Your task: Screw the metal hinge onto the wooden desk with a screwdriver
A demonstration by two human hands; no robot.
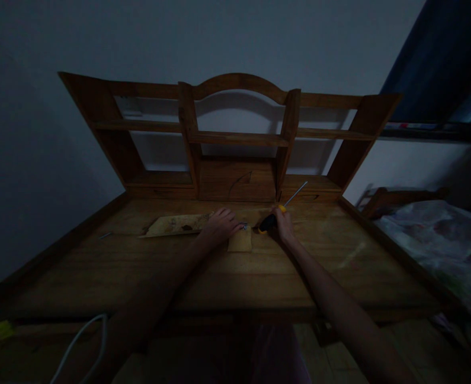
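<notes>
And the right hand [285, 226] has its grip wrapped round a screwdriver [268, 223], chunky black-and-yellow handle, slim metal shaft slanting up and away over the grained wooden counter [243, 282]! Left hand [221, 223] at a shiny metal bit [244, 226] by a flat, squarish block's [239, 242] far edge, grip impossible to read, rough stained plank [171, 225] alongside; off right, a crinkled translucent bag [431, 229], contents blurred.

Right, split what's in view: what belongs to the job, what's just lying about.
Likely in the job:
black-and-yellow screwdriver, in the right hand
small shiny metal piece, at the left hand
tan square piece, beside it
perhaps the long, pale, dark-stained strip

Seemingly just lying about:
thin grey metal piece, at left
white cable
translucent plastic sheeting
</notes>
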